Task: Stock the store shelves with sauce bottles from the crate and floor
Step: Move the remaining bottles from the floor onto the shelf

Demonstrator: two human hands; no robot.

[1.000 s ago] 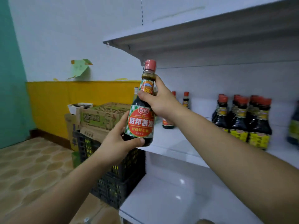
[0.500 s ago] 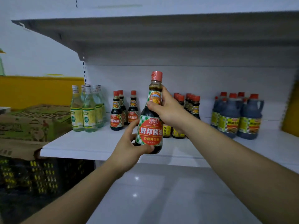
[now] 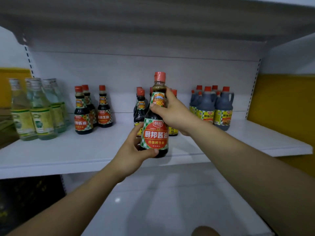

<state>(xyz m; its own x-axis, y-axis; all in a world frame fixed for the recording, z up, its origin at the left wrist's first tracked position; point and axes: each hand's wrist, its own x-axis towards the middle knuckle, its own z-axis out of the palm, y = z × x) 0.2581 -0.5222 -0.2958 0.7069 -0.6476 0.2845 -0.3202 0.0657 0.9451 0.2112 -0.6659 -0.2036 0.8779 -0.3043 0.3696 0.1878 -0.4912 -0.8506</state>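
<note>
Obs: over the last second the view has swung from the shelf's left end to square-on with the middle shelf (image 3: 68, 155). The cartons have gone out of frame; only a dark patch, probably the crate (image 3: 25, 201), shows at lower left.

Grip unchanged. My left hand (image 3: 131, 150) cups the base of the sauce bottle (image 3: 156, 132), thumb curled across the bottom of the label. My right hand (image 3: 175, 114) is wrapped round the neck and shoulder, fingers closed on it.

Bottle position: upright, label facing me, in the air over the shelf's front edge. It is not yet set down. It hangs in front of the central cluster (image 3: 140, 108) of dark bottles.

Shelf contents: matching checked-label bottles (image 3: 83, 114) to the left, clear bottles (image 3: 37, 109) further left, handled jugs (image 3: 214, 106) to the right.

Judgement: carry phase over, placement phase starting. There is bare shelf between the matching group and the central cluster. That looks like the natural slot.
</note>
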